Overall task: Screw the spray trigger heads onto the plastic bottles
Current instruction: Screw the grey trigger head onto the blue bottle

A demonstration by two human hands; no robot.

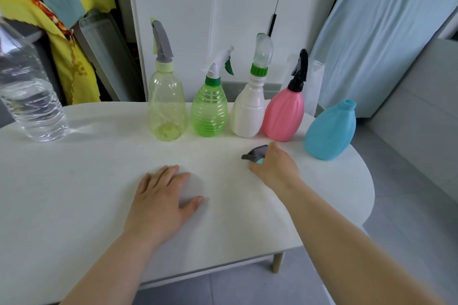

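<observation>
Grasping the last head at two o'clock: right hand; left hand lies flat, released. Four bottles capped; blue bottle remains.

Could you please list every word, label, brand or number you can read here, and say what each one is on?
No text is legible anywhere.
The clear yellow bottle, ribbed green bottle, white bottle, pink bottle and headless blue plastic bottle show bare sides.
The large clear water bottle shows no label; the grey spray trigger head shows no marking.
</observation>
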